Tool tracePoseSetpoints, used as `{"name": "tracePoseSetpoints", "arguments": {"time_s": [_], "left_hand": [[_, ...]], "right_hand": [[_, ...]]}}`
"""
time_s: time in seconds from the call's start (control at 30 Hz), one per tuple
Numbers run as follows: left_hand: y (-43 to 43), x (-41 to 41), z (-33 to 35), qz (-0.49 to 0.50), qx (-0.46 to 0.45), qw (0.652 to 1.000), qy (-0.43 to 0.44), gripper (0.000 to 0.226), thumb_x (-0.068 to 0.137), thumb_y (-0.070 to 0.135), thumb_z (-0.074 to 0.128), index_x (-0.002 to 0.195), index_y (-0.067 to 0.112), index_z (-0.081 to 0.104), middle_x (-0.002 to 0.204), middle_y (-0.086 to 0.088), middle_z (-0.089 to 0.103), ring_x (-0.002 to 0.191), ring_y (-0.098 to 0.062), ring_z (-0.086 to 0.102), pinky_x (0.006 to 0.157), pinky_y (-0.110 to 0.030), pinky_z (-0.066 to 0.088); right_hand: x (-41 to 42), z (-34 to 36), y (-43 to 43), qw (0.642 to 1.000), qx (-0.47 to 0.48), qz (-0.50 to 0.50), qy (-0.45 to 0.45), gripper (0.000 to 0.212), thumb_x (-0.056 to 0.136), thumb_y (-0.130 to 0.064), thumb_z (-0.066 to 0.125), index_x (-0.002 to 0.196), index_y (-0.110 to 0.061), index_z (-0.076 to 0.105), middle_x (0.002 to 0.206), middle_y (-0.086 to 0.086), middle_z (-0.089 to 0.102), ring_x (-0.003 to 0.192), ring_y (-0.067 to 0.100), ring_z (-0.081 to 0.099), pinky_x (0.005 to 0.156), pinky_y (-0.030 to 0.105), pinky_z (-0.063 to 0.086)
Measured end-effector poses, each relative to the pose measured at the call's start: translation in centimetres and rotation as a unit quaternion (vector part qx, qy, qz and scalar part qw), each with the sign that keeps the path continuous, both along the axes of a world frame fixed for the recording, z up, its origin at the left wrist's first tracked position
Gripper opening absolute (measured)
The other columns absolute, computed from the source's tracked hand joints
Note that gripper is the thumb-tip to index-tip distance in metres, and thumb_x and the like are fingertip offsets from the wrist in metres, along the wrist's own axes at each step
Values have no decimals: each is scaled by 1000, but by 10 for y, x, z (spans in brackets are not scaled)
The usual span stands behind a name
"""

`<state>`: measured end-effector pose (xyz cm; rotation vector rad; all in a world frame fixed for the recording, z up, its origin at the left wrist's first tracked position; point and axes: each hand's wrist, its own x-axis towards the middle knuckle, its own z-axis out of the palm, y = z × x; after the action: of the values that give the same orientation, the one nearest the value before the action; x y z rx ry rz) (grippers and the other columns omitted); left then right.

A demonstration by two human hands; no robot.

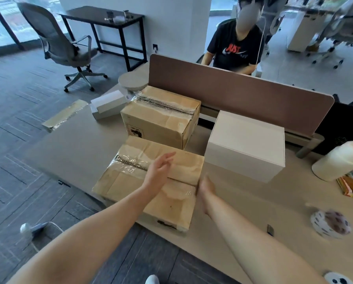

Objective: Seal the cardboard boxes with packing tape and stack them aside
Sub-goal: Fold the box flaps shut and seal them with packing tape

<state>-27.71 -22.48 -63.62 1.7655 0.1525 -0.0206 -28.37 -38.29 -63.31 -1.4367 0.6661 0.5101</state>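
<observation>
Both hands on the front cardboard box, tape roll off to the right

The front cardboard box [120, 187] sits at the near edge of the desk [79, 144], flaps down, with clear tape only over the left part of its top seam. The left hand [158, 171] is open with straight fingers, laid over the middle of that seam. The right hand [206, 188] is up against the box's right side, and honestly I can't tell if its fingers are curled or flat. A second cardboard box [157, 124], taped along the top, is just behind it. A white box [247, 146] stands to the right. The tape roll [330, 224] lies on the desk near the right arm, blurry and well apart from both hands.
</observation>
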Motion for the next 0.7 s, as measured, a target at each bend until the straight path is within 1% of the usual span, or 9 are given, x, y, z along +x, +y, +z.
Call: {"name": "tracePoseSetpoints", "arguments": {"time_s": [0.03,0.07,0.1,0.23,0.3,0.37,0.47,0.57,0.7], "left_hand": [[11,1,3,4,23,1000,-9,36,101,11,46,127,28,63,131,8,61,127,-9,52,109,-29,39],[25,2,4,-1,79,997,-25,36,104,13,44,132,27,61,136,9,58,132,-7,47,112,-29,35],[40,2,2,-21,153,987,-49,38,105,14,42,138,24,57,143,10,52,139,-6,39,117,-29,28],[77,-1,-11,-202,417,883,-79,50,107,22,31,156,18,24,161,8,13,151,-13,-4,124,-35,-5],[86,-10,-26,-261,498,821,-102,55,106,31,23,158,20,11,162,6,2,151,-14,-10,122,-30,-12],[94,-16,-37,-276,533,789,-130,57,104,39,18,158,22,5,163,5,0,150,-14,-10,120,-29,-11],[105,-8,-41,-277,552,769,-165,56,104,41,19,156,25,6,163,9,6,149,-9,-7,120,-29,-2],[120,4,-35,-345,539,752,-158,57,102,46,11,155,34,-5,160,20,-9,146,2,-17,122,-28,-8],[154,22,-29,-371,543,732,-178,51,100,54,6,151,51,9,155,33,2,149,-2,-11,123,-37,-12]], "right_hand": [[4,2,1,995,-81,10,-60,46,106,-40,21,126,-15,55,134,4,56,120,19,51,85,19,47],[9,4,4,977,-160,51,-127,48,107,-38,22,145,-16,41,154,2,37,139,18,35,107,23,33],[10,9,11,950,-221,116,-187,50,107,-35,22,154,-19,25,162,-2,18,148,14,16,116,25,14],[0,-6,56,807,-362,360,-296,55,107,-28,23,157,-19,2,163,-5,-9,148,10,-13,119,29,-10],[-12,-20,74,731,-451,413,-303,57,106,-38,16,156,-20,-3,162,-6,-13,147,10,-17,119,34,-14],[-18,-29,77,687,-503,420,-315,59,104,-46,9,156,-22,-6,159,-9,-17,147,7,-19,118,35,-16],[-16,-28,76,679,-506,424,-321,58,104,-49,9,156,-27,-5,156,-16,-18,146,3,-16,120,34,-14],[-14,-28,72,667,-518,434,-314,58,103,-55,9,155,-33,-5,157,-20,-14,144,0,-18,122,35,-7],[-24,-32,68,681,-562,371,-288,61,100,-63,10,153,-38,-7,157,-21,-14,148,7,-15,121,35,-9]]}}
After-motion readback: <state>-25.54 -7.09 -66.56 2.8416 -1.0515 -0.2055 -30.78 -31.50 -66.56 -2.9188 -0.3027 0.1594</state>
